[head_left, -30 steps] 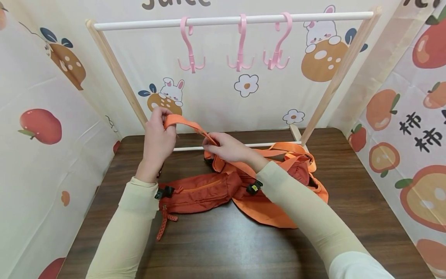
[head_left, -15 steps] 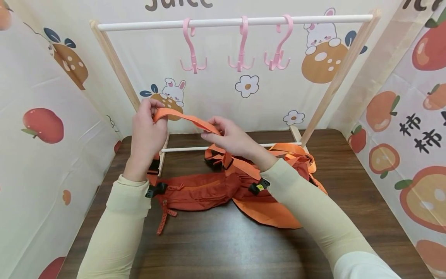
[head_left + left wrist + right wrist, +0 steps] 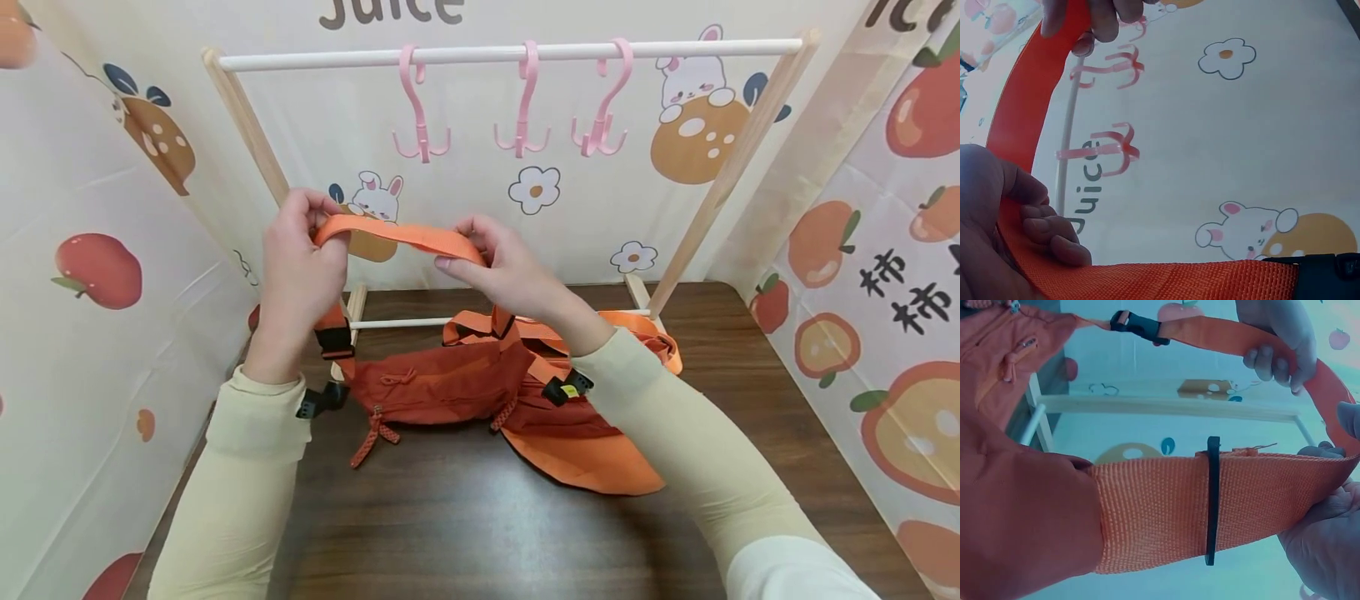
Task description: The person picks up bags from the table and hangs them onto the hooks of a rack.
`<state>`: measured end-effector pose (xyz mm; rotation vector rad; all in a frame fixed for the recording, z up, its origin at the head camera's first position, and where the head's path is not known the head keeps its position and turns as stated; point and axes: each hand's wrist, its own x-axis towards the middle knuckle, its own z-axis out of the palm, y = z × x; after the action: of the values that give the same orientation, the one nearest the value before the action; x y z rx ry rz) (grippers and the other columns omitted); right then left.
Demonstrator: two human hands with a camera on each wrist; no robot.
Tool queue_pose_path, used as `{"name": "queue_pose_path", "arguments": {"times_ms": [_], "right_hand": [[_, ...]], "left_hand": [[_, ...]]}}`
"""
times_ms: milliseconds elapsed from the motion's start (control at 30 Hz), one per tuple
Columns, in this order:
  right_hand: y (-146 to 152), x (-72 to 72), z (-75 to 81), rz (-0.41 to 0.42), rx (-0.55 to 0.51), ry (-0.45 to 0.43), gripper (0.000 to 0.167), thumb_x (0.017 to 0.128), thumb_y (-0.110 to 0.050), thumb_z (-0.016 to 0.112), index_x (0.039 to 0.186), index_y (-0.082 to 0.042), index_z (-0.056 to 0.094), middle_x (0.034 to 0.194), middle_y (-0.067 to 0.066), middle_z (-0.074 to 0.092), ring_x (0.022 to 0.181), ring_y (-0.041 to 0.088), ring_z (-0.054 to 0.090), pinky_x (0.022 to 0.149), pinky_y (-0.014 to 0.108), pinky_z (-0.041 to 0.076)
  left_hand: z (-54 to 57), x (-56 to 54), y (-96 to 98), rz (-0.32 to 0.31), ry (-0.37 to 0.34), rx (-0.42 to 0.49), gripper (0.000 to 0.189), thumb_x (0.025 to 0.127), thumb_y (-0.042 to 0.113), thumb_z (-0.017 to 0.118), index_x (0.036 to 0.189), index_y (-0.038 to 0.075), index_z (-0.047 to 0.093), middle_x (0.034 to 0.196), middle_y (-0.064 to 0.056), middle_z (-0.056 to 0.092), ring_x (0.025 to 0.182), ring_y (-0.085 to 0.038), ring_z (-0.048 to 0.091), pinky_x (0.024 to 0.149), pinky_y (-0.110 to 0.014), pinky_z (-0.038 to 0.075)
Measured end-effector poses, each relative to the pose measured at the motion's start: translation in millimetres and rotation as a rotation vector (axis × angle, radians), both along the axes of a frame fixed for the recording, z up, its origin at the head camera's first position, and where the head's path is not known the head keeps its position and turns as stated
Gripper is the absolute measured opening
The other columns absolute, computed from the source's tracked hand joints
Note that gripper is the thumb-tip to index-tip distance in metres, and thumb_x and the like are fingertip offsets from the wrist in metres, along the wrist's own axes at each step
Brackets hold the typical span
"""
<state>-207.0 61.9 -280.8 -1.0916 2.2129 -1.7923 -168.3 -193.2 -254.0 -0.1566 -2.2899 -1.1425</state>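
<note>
A rust-red waist bag [image 3: 442, 387] hangs from its orange strap [image 3: 401, 233], low over the table, its front zip side facing me. My left hand [image 3: 300, 262] grips the strap at the left, and my right hand [image 3: 510, 267] holds it farther right, so it arches between them. In the left wrist view the fingers of both hands curl round the webbing. A black slider [image 3: 1212, 500] sits on the strap near the bag in the right wrist view, and a black buckle [image 3: 1138, 326] on its other side. Behind lies a second orange and rust-red fabric item [image 3: 592, 467], partly hidden by my right arm.
A wooden rack with a white top rod [image 3: 315, 60] stands at the back; pink hooks [image 3: 422, 108] hang from it. The rack's lower rod [image 3: 397, 323] runs just behind the bag. Printed cloth walls enclose the brown table [image 3: 450, 525].
Both hands have risen, the left also moving left, pulling the strap into a wider arch. The waist bag has lifted and turned more upright, apart from the other fabric item.
</note>
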Motion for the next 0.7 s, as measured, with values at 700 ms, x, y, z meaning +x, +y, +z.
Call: {"name": "queue_pose_path", "arguments": {"times_ms": [700], "right_hand": [[3,-28.4,45.0,-0.165,-0.074,0.183,0.026,0.104,-0.016,0.068,0.130,-0.011,0.068,0.098,0.010,0.065,0.059,0.024,0.040,0.056,0.031,0.029]], "left_hand": [[29.7,-27.4,-9.7,-0.134,0.037,0.002,0.023,0.093,0.006,0.071,0.113,0.009,0.060,0.079,-0.003,0.057,0.065,-0.020,0.048,0.061,-0.029,0.039]]}}
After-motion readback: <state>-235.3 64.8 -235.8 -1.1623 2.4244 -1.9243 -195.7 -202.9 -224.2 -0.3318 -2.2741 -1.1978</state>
